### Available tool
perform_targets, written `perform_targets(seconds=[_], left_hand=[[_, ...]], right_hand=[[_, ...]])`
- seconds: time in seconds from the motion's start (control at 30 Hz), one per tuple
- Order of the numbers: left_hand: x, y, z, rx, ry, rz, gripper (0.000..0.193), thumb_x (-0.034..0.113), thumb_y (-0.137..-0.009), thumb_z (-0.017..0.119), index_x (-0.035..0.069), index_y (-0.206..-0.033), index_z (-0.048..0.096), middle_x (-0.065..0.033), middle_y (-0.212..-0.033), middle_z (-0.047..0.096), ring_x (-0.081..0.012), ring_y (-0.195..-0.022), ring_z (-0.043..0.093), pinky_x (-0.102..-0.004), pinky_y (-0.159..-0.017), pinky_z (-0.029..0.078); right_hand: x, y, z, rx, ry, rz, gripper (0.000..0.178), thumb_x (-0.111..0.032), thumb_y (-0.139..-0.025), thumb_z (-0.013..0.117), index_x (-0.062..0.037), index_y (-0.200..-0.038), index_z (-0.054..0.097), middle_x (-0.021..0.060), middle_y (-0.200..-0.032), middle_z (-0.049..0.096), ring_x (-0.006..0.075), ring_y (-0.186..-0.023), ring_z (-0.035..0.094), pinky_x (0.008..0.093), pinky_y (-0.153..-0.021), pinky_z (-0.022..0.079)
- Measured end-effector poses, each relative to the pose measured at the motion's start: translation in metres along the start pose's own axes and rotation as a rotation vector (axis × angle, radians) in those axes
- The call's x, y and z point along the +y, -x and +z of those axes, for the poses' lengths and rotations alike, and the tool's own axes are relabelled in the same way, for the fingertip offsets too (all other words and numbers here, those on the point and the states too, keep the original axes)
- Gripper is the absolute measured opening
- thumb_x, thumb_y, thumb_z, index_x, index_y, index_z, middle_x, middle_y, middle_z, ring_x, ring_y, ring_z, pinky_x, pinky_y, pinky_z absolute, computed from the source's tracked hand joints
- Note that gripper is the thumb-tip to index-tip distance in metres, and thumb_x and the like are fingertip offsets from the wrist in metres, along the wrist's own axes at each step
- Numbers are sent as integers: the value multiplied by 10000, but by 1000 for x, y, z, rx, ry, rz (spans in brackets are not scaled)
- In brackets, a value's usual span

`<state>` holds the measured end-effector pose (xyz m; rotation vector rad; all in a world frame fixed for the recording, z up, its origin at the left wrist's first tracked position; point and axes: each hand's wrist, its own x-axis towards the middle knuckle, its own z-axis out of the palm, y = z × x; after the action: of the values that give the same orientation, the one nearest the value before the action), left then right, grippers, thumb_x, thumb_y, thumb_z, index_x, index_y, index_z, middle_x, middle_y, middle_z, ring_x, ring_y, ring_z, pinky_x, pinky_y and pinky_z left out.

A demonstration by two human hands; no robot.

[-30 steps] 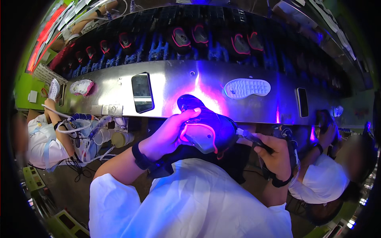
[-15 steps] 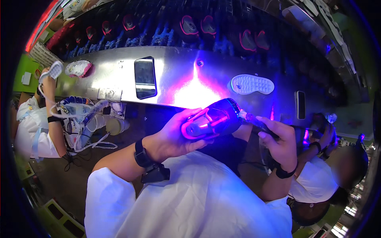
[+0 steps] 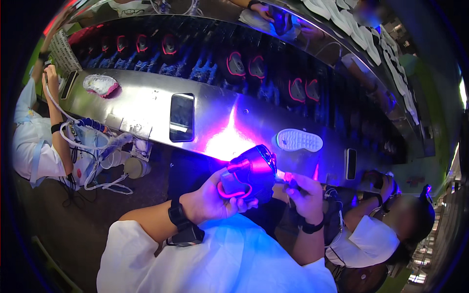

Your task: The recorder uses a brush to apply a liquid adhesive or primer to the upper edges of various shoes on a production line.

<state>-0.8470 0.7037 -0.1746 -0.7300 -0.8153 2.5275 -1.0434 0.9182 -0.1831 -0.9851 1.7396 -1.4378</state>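
A metal workbench [image 3: 146, 108] runs across beyond the left hand [image 3: 212, 198] and the right hand [image 3: 308, 196]. On it, a black smartphone [image 3: 181, 117] lies ahead of the left hand and slightly left; farther to that hand's left are a white, pink-edged piece [image 3: 100, 85] and a dark phone [image 3: 70, 84]. A white shoe sole [image 3: 299, 140] lies straight ahead of the right hand, a pale-edged phone [image 3: 351, 164] to its right. Farthest from both hands, a blue-pronged rack [image 3: 202, 72] carries gray, red-edged shoe uppers [image 3: 235, 64].

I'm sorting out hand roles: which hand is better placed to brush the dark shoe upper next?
Probably the right hand: it holds the brush, tip close to the dark shoe upper, while the left hand grips that upper.
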Motion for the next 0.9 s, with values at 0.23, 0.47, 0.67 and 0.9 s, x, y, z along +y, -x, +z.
perform_targets(seconds=[0.23,0.47,0.67,0.9], left_hand=[[20,-15,61,44,-561,178,482,302,-1006,584,55,-1414,509,-131,-1266,672,-264,-1116,677,-408,-1031,507],[46,-49,97,74,-1449,425,643,129,-869,727,20,-1446,464,-104,-1307,643,-210,-1202,631,-368,-1054,485],[61,-44,102,224,-1919,706,843,185,-812,853,-2,-1513,423,-84,-1367,592,-210,-1240,588,-379,-1076,459],[52,-54,110,191,-2848,1348,739,161,-689,851,97,-1385,608,-153,-1205,630,-377,-1165,638,-429,-958,562]], right_hand=[[2,1,-2,110,183,164,393,-46,-943,658,-2,-1333,631,167,-1129,738,211,-1012,714,336,-928,536],[15,-39,7,378,99,258,394,-96,-931,703,-44,-1318,654,182,-1101,736,269,-968,718,359,-875,536],[46,1,7,252,66,102,354,-82,-888,758,-41,-1236,709,165,-1092,739,271,-994,710,384,-933,516],[27,-6,-35,370,-43,218,353,-35,-898,705,5,-1248,680,137,-1064,737,181,-966,695,318,-885,526]])
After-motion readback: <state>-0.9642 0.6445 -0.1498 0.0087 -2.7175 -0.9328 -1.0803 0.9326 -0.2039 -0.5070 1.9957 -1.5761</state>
